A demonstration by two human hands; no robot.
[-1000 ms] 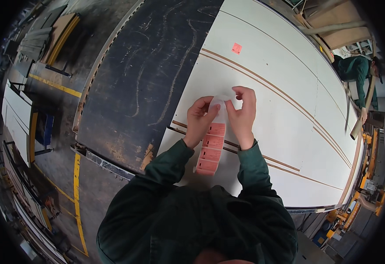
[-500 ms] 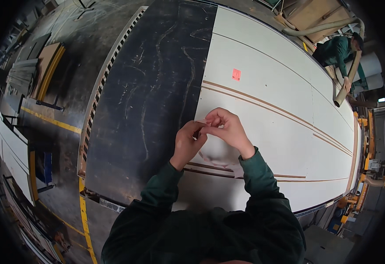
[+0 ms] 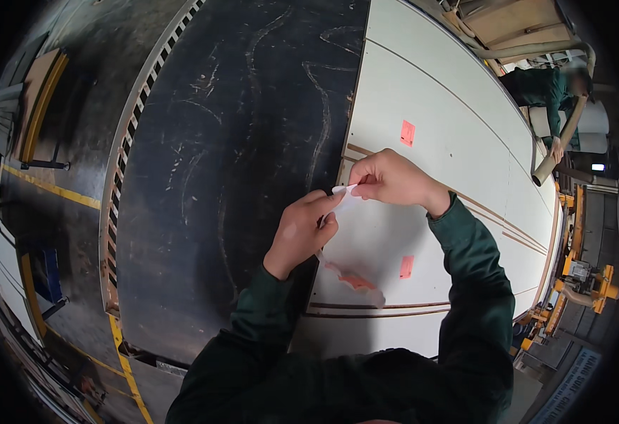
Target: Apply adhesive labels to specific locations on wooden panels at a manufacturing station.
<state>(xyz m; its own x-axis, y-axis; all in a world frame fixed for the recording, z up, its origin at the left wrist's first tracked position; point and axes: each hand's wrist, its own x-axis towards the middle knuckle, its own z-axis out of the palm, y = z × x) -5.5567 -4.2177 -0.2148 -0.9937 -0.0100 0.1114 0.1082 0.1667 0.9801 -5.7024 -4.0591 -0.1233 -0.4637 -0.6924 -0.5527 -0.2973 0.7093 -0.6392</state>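
My left hand (image 3: 301, 230) is closed on a strip of pink labels (image 3: 355, 280) on pale backing. Below that hand the strip hangs in a curl over the white board (image 3: 451, 85). At its upper end, a white curled piece (image 3: 343, 191) shows between both hands. My right hand (image 3: 393, 180) pinches this end between thumb and fingertips; whether it grips backing or a label I cannot tell. One pink label (image 3: 408, 133) lies on the board beyond my right hand, and a second pink label (image 3: 406, 267) lies nearer me, left of my right forearm.
A black table surface (image 3: 253, 141) with chalky scuffs lies to the left, edged by a striped strip (image 3: 134, 120). Brown slots cross the board. At the far right a co-worker (image 3: 546, 95) in dark green holds a thick hose (image 3: 567, 134). Yellow machinery (image 3: 599, 290) stands at right.
My right hand has drawn up and right from my left, exposing the white end between them. The nearer pink label, out of sight before, now shows. The whole view has shifted.
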